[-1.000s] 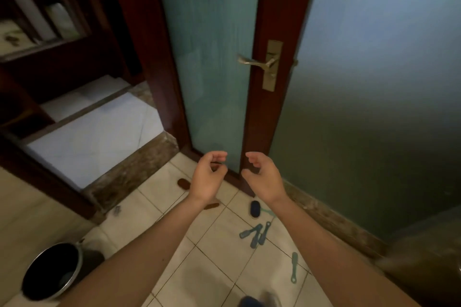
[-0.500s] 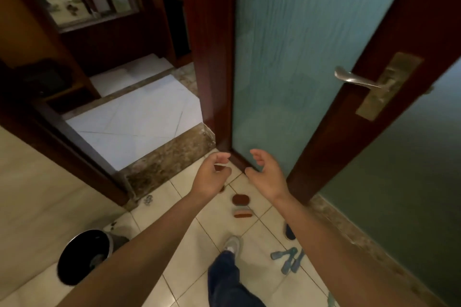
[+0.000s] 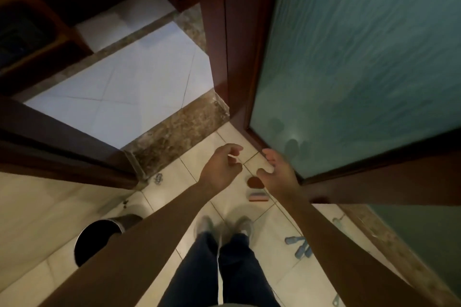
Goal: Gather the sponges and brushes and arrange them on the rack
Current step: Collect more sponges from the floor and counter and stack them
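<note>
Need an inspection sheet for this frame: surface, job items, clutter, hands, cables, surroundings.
Surface: pale floor tiles, lit dimly; no rack in view.
Job's things: brown oval sponge on the floor, partly behind the right hand; striped pink sponge just nearer the feet; blue brushes clustered on the floor by the right forearm, partly hidden.
Clutter: small dark bits by the threshold corner, too small to tell.
Hands: left hand and right hand both empty, fingers curled loosely, above the sponges.
Cables: nothing seen.
Surroundings: frosted glass door in a dark wood frame, stone threshold, black bin at left.
</note>
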`<state>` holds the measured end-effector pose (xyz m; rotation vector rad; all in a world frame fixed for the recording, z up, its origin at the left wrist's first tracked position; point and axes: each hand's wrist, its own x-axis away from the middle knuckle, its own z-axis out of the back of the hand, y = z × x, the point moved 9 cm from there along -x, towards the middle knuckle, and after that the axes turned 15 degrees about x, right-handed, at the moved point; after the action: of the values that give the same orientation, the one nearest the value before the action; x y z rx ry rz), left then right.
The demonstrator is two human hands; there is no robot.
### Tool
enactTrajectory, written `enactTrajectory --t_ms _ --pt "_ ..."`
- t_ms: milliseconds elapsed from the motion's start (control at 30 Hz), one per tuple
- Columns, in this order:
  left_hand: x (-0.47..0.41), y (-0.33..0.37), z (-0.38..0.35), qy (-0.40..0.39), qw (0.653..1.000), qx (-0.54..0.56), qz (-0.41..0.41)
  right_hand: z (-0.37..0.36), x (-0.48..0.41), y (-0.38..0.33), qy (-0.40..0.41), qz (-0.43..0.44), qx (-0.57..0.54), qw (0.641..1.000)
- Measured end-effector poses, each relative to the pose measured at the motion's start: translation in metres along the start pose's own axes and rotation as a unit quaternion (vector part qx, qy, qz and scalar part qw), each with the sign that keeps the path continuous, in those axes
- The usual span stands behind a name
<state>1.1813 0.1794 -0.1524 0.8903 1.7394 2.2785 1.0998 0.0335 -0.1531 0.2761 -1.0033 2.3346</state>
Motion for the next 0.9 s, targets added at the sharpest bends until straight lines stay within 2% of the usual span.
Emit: enactTrajectory --t_ms 67,367,633,900 --pt "-0.023 -0.020 0.000 -0.008 1.000 -0.013 0.012 -0.013 -0.023 0.012 -0.006 -0.017 0.020 1.000" --pt "-0.130 -0.153 -0.022 -0.087 0.989 -0.054 0.110 -0.104 -0.115 0.093 -0.026 -0.112 -0.010 0.993" --pt "-0.220 -0.301 -0.052 -0.147 0.975 -0.146 0.082 -0.228 -0.189 0.194 -0.028 -0.144 0.027 0.989" --pt "-0.267 -0.438 -0.075 -0.182 0.953 -0.235 0.060 -0.345 -0.244 0.295 -0.018 -0.173 0.050 0.984"
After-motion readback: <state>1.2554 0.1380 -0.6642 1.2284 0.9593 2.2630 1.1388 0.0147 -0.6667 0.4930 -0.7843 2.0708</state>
